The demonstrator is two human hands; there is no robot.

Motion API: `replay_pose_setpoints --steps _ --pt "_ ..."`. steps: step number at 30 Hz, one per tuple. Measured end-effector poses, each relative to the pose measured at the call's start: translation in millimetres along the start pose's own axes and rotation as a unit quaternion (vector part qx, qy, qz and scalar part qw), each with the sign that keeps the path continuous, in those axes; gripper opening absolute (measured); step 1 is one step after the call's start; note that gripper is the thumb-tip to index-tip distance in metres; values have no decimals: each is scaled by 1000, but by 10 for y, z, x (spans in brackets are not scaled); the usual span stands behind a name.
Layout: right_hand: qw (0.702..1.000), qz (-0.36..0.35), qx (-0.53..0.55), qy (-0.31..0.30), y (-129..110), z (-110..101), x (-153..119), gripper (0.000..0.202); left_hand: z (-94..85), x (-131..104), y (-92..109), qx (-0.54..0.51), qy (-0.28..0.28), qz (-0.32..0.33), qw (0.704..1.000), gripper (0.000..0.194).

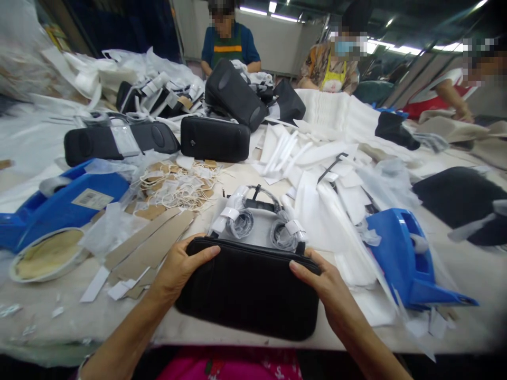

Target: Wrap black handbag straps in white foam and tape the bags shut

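Note:
A black handbag (249, 290) stands near the table's front edge, its broad side towards me. My left hand (190, 264) grips its upper left corner, thumb across the front. At the upper right corner my right hand (317, 272) holds it the same way, fingers behind the bag. Behind the bag's top edge, its handles rise in white wrapping (233, 208). Coils in clear plastic (283, 232) sit at the handle bases. The bag's back and underside are hidden.
Blue tape dispensers stand left (91, 192) and right (396, 253). A round dish (47, 253) and cardboard strips (146, 240) lie left. White foam sheets (328, 221) spread right. More black bags (216, 138) are piled behind. Several people work across the table.

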State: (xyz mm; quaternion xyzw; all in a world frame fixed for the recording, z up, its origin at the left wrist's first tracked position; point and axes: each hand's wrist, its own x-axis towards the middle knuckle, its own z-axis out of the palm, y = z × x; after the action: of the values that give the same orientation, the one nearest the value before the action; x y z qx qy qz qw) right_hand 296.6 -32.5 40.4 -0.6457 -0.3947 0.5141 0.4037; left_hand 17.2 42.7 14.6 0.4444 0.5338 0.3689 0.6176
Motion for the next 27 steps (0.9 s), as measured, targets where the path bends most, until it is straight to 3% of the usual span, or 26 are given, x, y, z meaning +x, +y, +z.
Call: replay_pose_setpoints --steps 6,10,13,16,20,21,23,25,27 --pt "999 6 -36 33 125 14 109 35 46 10 -19 165 72 96 979 33" --pt "993 -11 -106 46 163 2 220 35 84 24 -10 293 128 131 938 35" --pt "988 -26 -148 42 180 -18 286 37 124 25 -11 386 136 143 901 34" --pt "985 -48 -161 35 196 -35 323 38 222 -19 -33 477 170 220 834 31" --pt "982 -64 -172 37 219 -33 352 39 386 -114 -87 575 258 343 696 32" --pt "981 -64 -177 38 226 -32 360 39 410 -128 -103 590 250 368 674 33" --pt "979 -68 -189 35 239 -29 367 39 423 -135 -129 606 162 433 647 43" --pt "974 -79 -210 34 242 -22 351 40 398 -119 -139 601 44 478 639 53" --pt "955 -97 -271 76 215 10 295 41 360 -98 -127 590 -19 479 650 56"
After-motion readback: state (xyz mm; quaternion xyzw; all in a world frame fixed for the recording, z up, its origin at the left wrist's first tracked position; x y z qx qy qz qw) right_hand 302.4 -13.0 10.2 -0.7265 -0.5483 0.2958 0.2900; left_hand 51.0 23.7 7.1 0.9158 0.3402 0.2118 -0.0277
